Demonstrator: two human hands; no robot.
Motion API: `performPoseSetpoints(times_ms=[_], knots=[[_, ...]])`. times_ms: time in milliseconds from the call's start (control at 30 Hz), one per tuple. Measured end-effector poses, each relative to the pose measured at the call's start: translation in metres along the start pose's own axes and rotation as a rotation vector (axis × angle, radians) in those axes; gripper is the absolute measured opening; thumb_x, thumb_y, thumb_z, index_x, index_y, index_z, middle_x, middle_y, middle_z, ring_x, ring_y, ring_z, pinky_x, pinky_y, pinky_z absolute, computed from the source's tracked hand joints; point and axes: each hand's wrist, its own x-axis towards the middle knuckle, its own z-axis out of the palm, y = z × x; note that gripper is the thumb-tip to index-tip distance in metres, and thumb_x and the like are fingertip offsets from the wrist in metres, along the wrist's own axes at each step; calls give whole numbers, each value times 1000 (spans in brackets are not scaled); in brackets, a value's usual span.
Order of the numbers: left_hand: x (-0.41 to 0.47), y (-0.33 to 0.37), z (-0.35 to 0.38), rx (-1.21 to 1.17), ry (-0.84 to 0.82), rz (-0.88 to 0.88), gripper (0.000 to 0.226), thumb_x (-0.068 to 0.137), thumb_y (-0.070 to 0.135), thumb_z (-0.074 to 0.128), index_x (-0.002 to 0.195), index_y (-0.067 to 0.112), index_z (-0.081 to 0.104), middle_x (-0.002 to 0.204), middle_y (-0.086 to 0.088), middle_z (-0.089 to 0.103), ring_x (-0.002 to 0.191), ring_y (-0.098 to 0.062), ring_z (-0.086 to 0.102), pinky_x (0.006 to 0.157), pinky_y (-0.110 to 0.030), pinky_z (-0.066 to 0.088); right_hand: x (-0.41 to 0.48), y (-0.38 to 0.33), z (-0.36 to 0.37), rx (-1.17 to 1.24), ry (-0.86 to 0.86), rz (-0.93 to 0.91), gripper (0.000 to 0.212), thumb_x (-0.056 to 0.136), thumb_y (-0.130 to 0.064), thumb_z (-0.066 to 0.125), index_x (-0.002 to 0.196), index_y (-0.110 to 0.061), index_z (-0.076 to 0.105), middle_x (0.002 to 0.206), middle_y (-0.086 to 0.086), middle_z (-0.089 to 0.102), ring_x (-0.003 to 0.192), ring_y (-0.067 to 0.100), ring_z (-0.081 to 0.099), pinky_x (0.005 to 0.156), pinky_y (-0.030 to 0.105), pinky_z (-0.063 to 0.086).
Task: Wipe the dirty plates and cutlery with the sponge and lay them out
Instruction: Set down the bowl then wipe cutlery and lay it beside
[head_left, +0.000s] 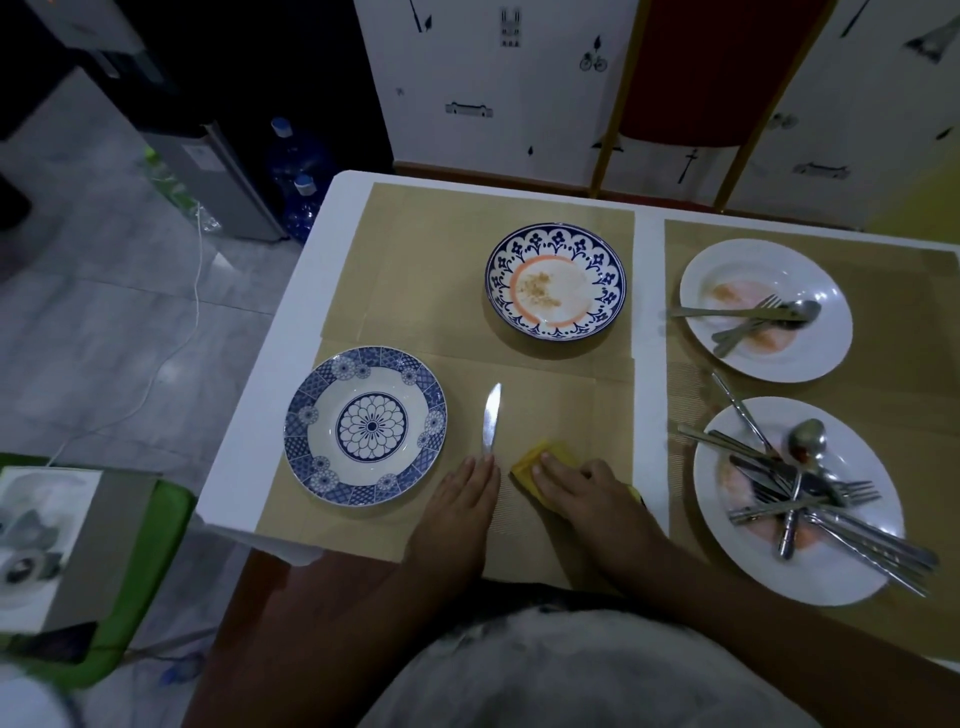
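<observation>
Yellow and soft, the sponge (545, 457) is lying on the tan placemat (545, 395) near the bench (291, 291) edge, with the right hand (582, 488) pressing flat on it, fingers curling over its top — it is likely light and squashy, best pinched across its short sides. The left hand (462, 499) is resting open with fingertips on the handle of the knife (491, 418), a thin, stiff, slippery piece best taken by that handle — just beside the clean-looking blue patterned plate (365, 426). Dirty plates are waiting beyond: the soiled blue bowl-plate (556, 283) behind and two white plates (810, 551) holding heaped cutlery (810, 499) on the right.
</observation>
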Motion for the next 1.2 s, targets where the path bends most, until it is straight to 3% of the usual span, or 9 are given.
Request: performPoseSetpoints(times_ms=[133, 267, 333, 500, 700, 867, 967, 1100, 1200], knots=[[1, 1, -6, 35, 8, 5, 64, 80, 11, 64, 141, -1, 51, 150, -21, 48, 136, -40, 49, 104, -55, 47, 1, 0, -3, 8, 21, -8, 70, 95, -12, 50, 152, -26, 12, 160, -4, 8, 120, 29, 35, 94, 39, 42], [2, 6, -13, 53, 33, 3, 58, 89, 20, 49, 144, 2, 49, 152, -17, 47, 141, -37, 43, 107, -54, 45, 0, -1, -10, 231, 78, 76, 67, 93, -10, 49, 150, -31, 20, 159, -8, 14, 116, 22, 31, 95, 34, 35], [7, 15, -19, 52, 78, 28, 56, 94, 25, 43, 146, 4, 47, 154, -15, 44, 144, -34, 39, 112, -52, 40, -4, 4, -14, 312, 143, 139, 70, 88, -7, 53, 147, -34, 27, 157, -11, 17, 116, 21, 30, 99, 38, 35], [32, 50, -34, 35, 156, 198, 60, 87, 23, 62, 143, 3, 51, 150, -14, 50, 140, -34, 45, 112, -48, 36, -23, 29, -24, 340, 347, 274, 75, 70, -2, 49, 139, -31, 45, 151, -4, 35, 116, 33, 43, 99, 39, 37], [65, 103, -48, -20, 102, 302, 57, 95, 32, 38, 145, 5, 48, 153, -12, 46, 143, -32, 40, 117, -45, 28, -67, 64, -33, 450, 604, 481, 77, 62, 8, 52, 131, -26, 57, 141, 5, 48, 121, 33, 46, 106, 33, 33], [91, 148, -42, -76, 79, 371, 47, 94, 28, 50, 136, 8, 60, 139, -10, 61, 129, -30, 57, 109, -45, 43, -109, 96, -30, 559, 720, 616, 72, 64, 13, 54, 128, -21, 60, 141, 5, 47, 128, 27, 43, 108, 43, 37], [106, 181, -40, -103, 43, 353, 34, 92, 25, 57, 122, 13, 68, 122, -6, 70, 109, -26, 64, 94, -38, 49, -132, 112, -29, 594, 781, 664, 72, 66, 15, 52, 129, -19, 60, 138, 3, 49, 127, 23, 44, 109, 34, 37], [129, 221, -34, -164, -74, 224, 21, 94, 25, 56, 106, 16, 70, 106, -4, 69, 99, -22, 62, 81, -33, 48, -154, 131, -30, 674, 826, 760, 66, 69, 14, 55, 126, -20, 62, 129, -2, 52, 117, 3, 41, 97, 3, 25], [143, 239, -24, -205, -102, 115, 14, 92, 27, 60, 101, 18, 67, 101, -3, 70, 94, -21, 64, 76, -31, 50, -168, 149, -25, 748, 817, 852, 60, 72, 10, 57, 123, -20, 64, 130, -2, 50, 120, 10, 46, 99, 15, 33]])
